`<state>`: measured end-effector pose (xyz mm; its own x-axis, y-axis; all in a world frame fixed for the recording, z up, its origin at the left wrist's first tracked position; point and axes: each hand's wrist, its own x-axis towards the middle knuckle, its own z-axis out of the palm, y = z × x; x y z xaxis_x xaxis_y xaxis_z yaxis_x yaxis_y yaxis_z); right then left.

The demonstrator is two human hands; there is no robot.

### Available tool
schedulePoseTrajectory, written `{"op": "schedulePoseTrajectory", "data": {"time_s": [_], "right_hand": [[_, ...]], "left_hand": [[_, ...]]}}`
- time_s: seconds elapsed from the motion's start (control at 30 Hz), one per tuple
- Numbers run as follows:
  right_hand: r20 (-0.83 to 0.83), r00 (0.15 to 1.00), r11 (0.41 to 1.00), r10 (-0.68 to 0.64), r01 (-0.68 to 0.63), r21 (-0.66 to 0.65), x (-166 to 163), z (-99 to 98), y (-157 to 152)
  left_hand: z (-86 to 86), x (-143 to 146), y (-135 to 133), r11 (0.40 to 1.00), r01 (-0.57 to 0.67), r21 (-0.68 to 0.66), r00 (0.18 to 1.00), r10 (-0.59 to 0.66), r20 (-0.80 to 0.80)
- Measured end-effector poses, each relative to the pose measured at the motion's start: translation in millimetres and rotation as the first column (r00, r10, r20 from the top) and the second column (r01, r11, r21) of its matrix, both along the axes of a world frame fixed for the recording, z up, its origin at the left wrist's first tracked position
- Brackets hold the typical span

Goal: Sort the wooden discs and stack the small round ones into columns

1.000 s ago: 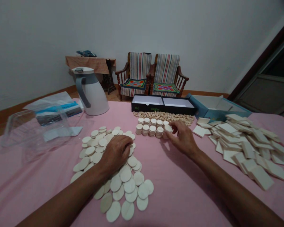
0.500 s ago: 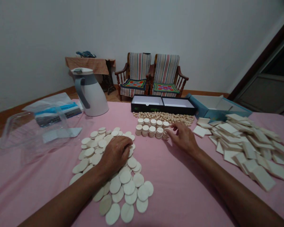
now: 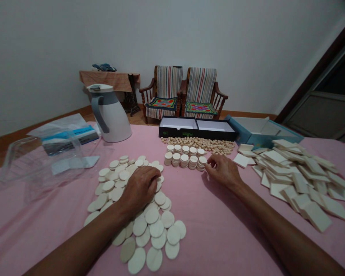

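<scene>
Black outside and white-lined within, our long two-compartment box (image 3: 208,134) stands beside a blue box (image 3: 247,140), pale inside. Flat, round loose discs (image 3: 151,215) lie heaped under our left hand (image 3: 142,186), whose grip we cannot tell; our right hand (image 3: 223,171), loosely curled and unclasped, is just beside the stacked discs (image 3: 184,161).

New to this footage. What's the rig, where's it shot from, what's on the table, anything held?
No machine: just a person's two bare hands, all seen from one head-worn camera looking forward and down. On the pink cloth are loose pale discs, two rows of stacked discs, small wooden pieces, flat tiles, two open boxes and a jug. The left hand lies over the loose discs; its grip is hidden. The right hand is beside the nearer row's right-end stack; no held disc shows.
</scene>
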<state>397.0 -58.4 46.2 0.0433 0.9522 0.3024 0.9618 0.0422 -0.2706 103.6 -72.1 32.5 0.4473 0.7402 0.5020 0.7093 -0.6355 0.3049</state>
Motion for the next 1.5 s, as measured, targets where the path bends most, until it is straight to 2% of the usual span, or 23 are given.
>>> {"op": "schedulePoseTrajectory", "data": {"time_s": [0.27,0.4,0.57,0.73,0.93,1.1,1.23,1.37,1.5], "right_hand": [[-0.014,1.000,1.000,0.009,-0.009,0.006,-0.9,0.8,-1.1],[-0.072,0.997,0.999,-0.019,0.021,0.036,1.0,-1.9,0.3],[-0.190,0.979,0.991,-0.068,0.089,0.104,5.6,-19.6,5.4],[-0.250,0.965,0.990,-0.084,0.109,0.089,10.8,-40.2,14.5],[-0.266,0.962,0.989,-0.068,0.101,0.112,15.4,-45.5,19.2],[-0.256,0.964,0.987,-0.072,0.105,0.118,16.1,-46.7,18.5],[-0.254,0.965,0.989,-0.069,0.100,0.112,15.0,-47.3,16.5],[-0.260,0.963,0.988,-0.074,0.107,0.113,12.6,-46.6,14.6],[-0.304,0.951,0.982,-0.058,0.109,0.152,12.4,-46.0,13.8]], "left_hand": [[-0.2,0.6,0.8,1.000,0.002,0.018,1.000,-0.002,0.016],[-1.0,-0.1,0.7,1.000,-0.005,0.015,1.000,0.005,0.004],[-2.6,-1.0,0.0,0.999,-0.013,0.041,1.000,0.013,-0.005],[1.4,0.6,-2.7,0.991,-0.014,0.131,1.000,0.011,0.022],[11.7,1.4,-6.3,0.987,-0.045,0.151,0.999,0.044,0.011],[31.2,-7.8,-5.7,0.997,-0.049,0.054,0.998,0.051,-0.038],[44.9,-27.2,11.7,0.994,-0.099,-0.034,0.988,0.094,-0.126],[42.0,-55.1,43.7,0.965,-0.231,-0.121,0.960,0.206,-0.188],[34.0,-77.4,58.2,0.954,-0.260,-0.151,0.955,0.230,-0.188]]}}
